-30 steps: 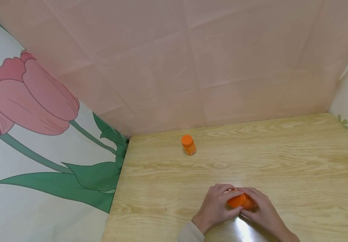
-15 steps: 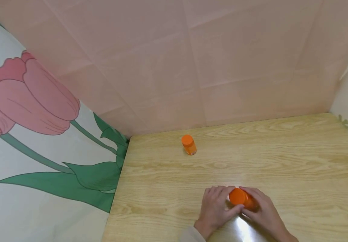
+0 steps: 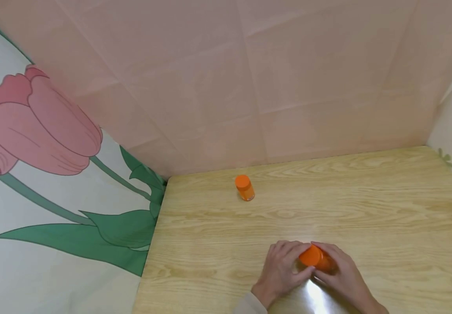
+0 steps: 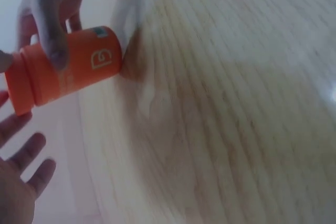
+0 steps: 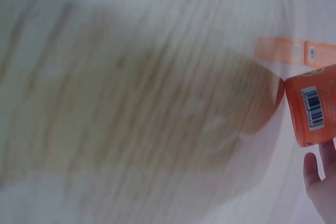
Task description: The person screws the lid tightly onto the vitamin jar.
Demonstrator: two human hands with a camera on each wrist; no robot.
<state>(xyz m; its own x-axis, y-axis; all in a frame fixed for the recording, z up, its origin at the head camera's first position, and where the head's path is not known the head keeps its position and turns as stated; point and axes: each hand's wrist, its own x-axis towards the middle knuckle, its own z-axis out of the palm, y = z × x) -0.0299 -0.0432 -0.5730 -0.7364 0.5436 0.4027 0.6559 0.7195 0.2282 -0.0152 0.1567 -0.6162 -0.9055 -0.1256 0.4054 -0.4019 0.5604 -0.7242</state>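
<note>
An orange plastic bottle [image 3: 325, 262] with an orange screw cap [image 3: 309, 256] is held tilted low over the near part of the table, its cap towards my left. My right hand [image 3: 341, 274] grips the bottle's body, thumb on the near side and fingers on the far side. My left hand [image 3: 282, 268] holds the cap at its rim between thumb and fingers. A barcode label [image 5: 313, 107] shows on the bottle in the right wrist view. From the left wrist, pale print is visible on its side. I cannot tell whether its base touches the table.
Another orange bottle [image 3: 244, 187] with an orange cap stands upright towards the back of the wood-grain table [image 3: 367, 196]. A pinkish cloth [image 3: 226, 87] hangs behind the table. To the left is a white sheet printed with tulips [image 3: 45, 126].
My left fingers first lay over the cap, then spread and drew back so more of it showed. Now they are round its rim again. My right hand stays on the body.
</note>
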